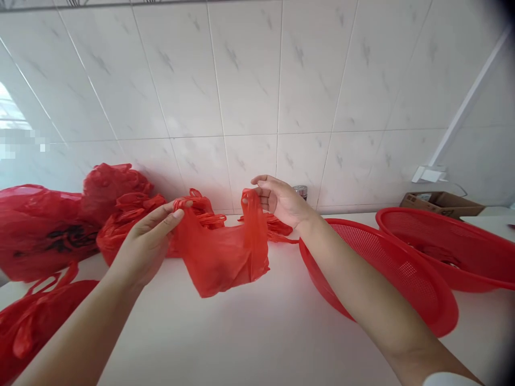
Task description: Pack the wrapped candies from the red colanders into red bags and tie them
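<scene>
hands (147, 241) (279, 201): red bag (221, 252) | red baskets (402, 268): contents unclear

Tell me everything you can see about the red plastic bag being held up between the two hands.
The red plastic bag is thin, glossy and slightly see-through, a vest-style carrier with loop handles. The left hand pinches one handle and the right hand grips the other, stretching the top between them. Its crumpled body sags in the middle and looks empty, hanging just above the white counter; whether it touches the counter is unclear. More red bags lie behind it against the tiled wall.
</scene>
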